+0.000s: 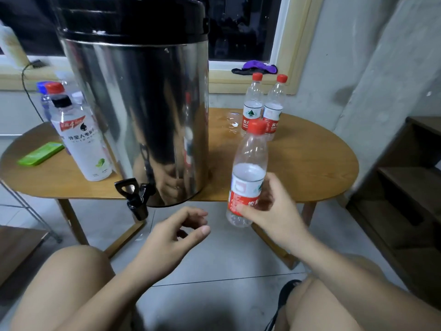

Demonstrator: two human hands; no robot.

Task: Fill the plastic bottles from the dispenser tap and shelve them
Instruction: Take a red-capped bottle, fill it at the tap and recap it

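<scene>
Left hand (176,232) and right hand (269,211) were bare, forearms uncovered to frame edge. Knees were bare too. Black open sandal (287,296) was worn on foot.

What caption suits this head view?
Right hand holds a red-capped bottle beside the steel dispenser; left hand open near the tap.

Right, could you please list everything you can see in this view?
Dispenser: one, steel with black lid, on table.
Tap: one, black, dispenser's lower front.
Held bottle: one, clear, red cap, before table's edge.
Red-capped bottles: two, clear, table's back right.
White-labelled bottle: one, black cap, left of dispenser.
Rear bottles: at least two, red and blue caps, behind it.
Green flat object: one, table's left.
Table: one, wooden.
Purple cloth: one, window sill.
Shelf unit: one, brown, far right.
Left hand: empty, below tap.
Right hand: grips held bottle.
</scene>
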